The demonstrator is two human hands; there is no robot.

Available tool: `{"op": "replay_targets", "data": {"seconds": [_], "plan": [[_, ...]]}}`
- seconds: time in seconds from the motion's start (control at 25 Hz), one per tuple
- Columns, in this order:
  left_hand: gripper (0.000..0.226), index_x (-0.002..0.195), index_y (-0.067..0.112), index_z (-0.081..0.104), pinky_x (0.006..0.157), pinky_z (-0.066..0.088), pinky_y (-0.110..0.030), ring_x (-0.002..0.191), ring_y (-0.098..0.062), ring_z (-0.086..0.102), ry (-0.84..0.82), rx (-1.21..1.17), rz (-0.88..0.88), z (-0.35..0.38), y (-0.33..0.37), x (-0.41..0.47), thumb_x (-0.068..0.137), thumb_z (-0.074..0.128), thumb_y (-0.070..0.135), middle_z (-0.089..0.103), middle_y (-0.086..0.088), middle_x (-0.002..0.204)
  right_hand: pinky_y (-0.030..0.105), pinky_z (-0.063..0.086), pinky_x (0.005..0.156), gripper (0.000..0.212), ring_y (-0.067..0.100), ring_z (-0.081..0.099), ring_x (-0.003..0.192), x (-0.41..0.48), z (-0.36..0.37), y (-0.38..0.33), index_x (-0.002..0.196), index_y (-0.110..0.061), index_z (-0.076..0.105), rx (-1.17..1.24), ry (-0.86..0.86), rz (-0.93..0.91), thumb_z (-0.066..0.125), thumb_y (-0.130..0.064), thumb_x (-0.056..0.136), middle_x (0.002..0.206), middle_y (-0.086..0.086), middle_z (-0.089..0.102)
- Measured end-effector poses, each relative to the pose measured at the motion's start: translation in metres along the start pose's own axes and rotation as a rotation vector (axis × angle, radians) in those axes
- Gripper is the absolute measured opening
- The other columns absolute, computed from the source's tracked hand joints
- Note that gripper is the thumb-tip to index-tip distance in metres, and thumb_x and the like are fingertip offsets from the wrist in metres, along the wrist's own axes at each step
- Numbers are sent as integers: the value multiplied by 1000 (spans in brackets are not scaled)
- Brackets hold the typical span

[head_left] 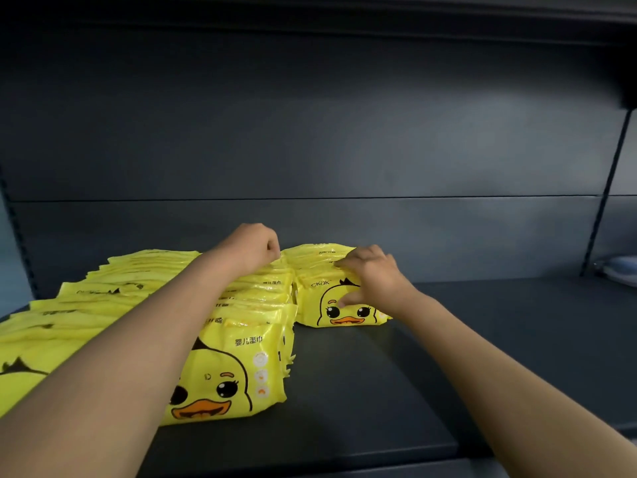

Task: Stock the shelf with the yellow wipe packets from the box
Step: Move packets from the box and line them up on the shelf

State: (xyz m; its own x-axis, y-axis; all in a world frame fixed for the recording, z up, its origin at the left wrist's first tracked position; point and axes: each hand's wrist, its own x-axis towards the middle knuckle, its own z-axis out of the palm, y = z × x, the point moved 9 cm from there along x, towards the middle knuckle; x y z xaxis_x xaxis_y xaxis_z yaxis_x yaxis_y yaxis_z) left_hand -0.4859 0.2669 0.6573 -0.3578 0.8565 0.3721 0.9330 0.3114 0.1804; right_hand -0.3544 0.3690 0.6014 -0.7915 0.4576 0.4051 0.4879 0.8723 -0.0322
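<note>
Yellow wipe packets with a duck face stand upright in rows on the dark shelf [448,339]. The long middle row [238,370] runs from the front toward the back wall. A short row [331,305] of packets stands to its right, near the back. My left hand [253,248] reaches over the long row, its fingers curled at the back packets' top edges. My right hand [370,276] rests on top of the short row, fingers over the packets' tops and thumb on the front packet's face. More packets [72,305] fill the left. The box is out of view.
The shelf's back wall [310,150] rises just behind the rows, and an upper shelf [344,8] overhangs. A slotted upright [606,188] stands at the right, with a pale object [620,267] beyond it. Bare shelf surface lies to the right of the packets.
</note>
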Motion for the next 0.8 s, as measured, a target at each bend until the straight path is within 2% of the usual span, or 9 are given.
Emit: {"op": "replay_targets", "data": {"seconds": [0.24, 0.44, 0.56, 0.68, 0.8], "plan": [[20, 95, 9, 69, 85, 46, -28, 98, -19, 60, 11, -31, 38, 0, 12, -9, 91, 49, 11, 68, -1, 104, 31, 28, 107, 76, 23, 28, 131, 3, 12, -9, 145, -18, 35, 1, -24, 3, 72, -33, 80, 142, 5, 36], [23, 99, 8, 68, 87, 46, -30, 101, -21, 59, 33, -45, 67, -10, 23, -23, 92, 46, 9, 67, -4, 107, 42, 25, 111, 87, 28, 23, 136, -3, 6, -10, 149, -19, 22, -153, -88, 62, 68, -45, 80, 149, 7, 27], [24, 100, 7, 68, 85, 42, -27, 101, -21, 59, 106, -86, 65, -24, 32, -35, 92, 45, 9, 67, -3, 107, 44, 22, 114, 85, 29, 18, 139, -20, -15, -7, 147, -16, 29, -77, -101, 125, 68, -48, 79, 149, 10, 27], [23, 101, 10, 66, 85, 46, -31, 100, -22, 59, 120, -32, 66, -29, 51, -62, 93, 45, 14, 66, -4, 106, 41, 33, 108, 70, 30, 32, 132, -48, -45, -2, 139, -11, 42, -60, -113, 144, 66, -44, 82, 139, 14, 43], [21, 101, 14, 64, 84, 49, -36, 98, -23, 59, 110, 90, 53, -32, 73, -96, 93, 46, 18, 66, -4, 105, 38, 39, 102, 58, 29, 41, 127, -89, -77, 6, 136, -9, 44, -23, -113, 145, 60, -37, 88, 136, 14, 48]]}}
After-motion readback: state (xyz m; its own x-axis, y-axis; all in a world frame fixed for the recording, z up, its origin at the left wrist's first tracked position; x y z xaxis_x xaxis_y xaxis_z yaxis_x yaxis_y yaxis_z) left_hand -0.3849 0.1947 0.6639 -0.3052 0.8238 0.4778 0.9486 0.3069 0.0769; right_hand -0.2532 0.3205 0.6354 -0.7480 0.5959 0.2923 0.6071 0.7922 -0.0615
